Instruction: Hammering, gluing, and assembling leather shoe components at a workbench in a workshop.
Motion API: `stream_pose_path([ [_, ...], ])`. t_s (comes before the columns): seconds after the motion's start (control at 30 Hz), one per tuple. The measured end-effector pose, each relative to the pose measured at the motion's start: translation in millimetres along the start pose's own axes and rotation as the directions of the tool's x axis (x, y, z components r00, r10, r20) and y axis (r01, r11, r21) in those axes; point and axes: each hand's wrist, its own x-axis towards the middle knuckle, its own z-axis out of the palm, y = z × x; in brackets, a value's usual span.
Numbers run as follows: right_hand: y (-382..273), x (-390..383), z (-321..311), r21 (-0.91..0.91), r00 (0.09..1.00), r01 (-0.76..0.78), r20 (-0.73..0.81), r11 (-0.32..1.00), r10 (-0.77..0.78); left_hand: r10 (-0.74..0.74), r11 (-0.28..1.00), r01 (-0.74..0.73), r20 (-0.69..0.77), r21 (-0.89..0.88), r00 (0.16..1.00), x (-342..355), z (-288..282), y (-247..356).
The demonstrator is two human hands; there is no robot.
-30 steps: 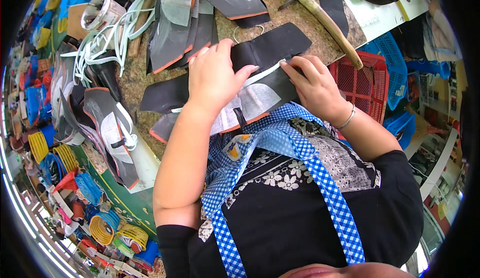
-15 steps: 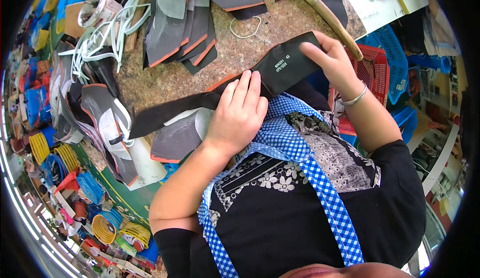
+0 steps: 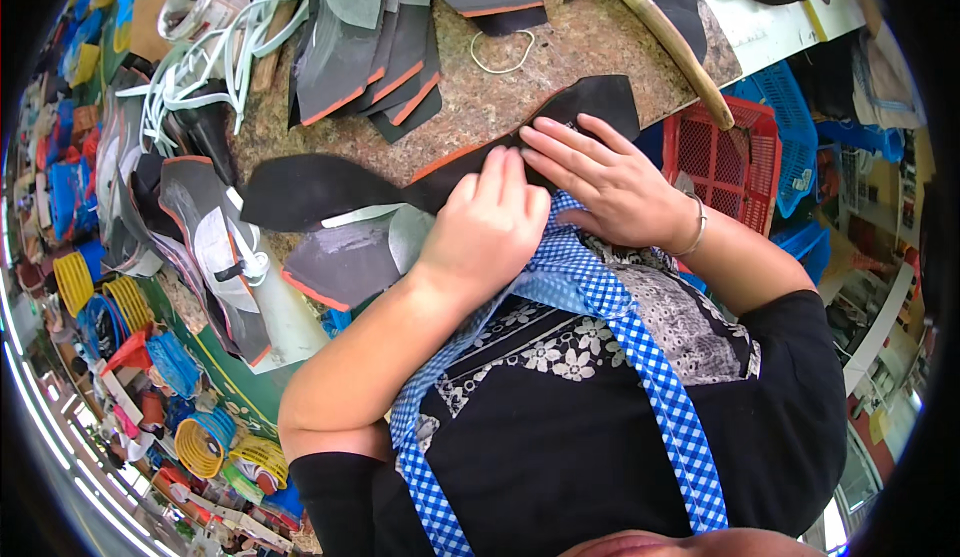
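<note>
A long black leather-like piece [image 3: 330, 189] with an orange edge lies across the near side of the stone-topped bench. My left hand [image 3: 490, 222] rests on its middle, fingers stretched out and pressing down. Beside it, my right hand [image 3: 605, 182] lies flat over the right part of the piece, its fingers extended and their tips close to those of my left. Under the near edge of the black piece, a dark grey cut piece [image 3: 345, 262] with a pale patch shows in part.
Several dark grey orange-edged pieces [image 3: 350, 47] are stacked at the far side. A hammer with a wooden handle [image 3: 675, 47] and a thin pale loop [image 3: 503, 55] lie on the bench [image 3: 580, 42]. White strips [image 3: 215, 72] hang at left. Red [image 3: 722, 162] and blue baskets [image 3: 790, 137] stand right.
My right hand has moved left from the piece's right end and turned palm down onto it. The piece's right end now lies released, and its printed marks are mostly covered. My left hand stays on the middle.
</note>
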Motion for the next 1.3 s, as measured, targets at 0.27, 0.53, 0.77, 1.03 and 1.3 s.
stream_pose_path([
  [0.27,-2,14,10,0.001,0.987,0.151,0.05,0.989,-0.151,-0.246,0.967,0.239,0.085,0.086,0.965,-23,-33,-12],
  [0.53,-34,82,25,0.429,0.964,0.22,-0.233,0.876,-0.129,-0.34,0.94,0.32,0.358,0.115,0.87,-52,-53,-43],
  [0.77,-25,97,8,0.726,0.957,-0.281,0.163,0.627,0.24,-0.4,0.915,0.403,0.11,-0.009,0.91,-87,-55,-62],
  [1.03,-55,84,14,0.046,0.88,0.475,-0.037,0.879,-0.474,-0.256,0.966,0.256,-0.018,0.027,0.967,-128,-29,-63],
  [1.3,-82,122,51,0.179,0.938,0.344,-0.108,0.922,-0.329,-0.313,0.95,0.312,-0.118,-0.029,0.942,-138,-25,-65],
])
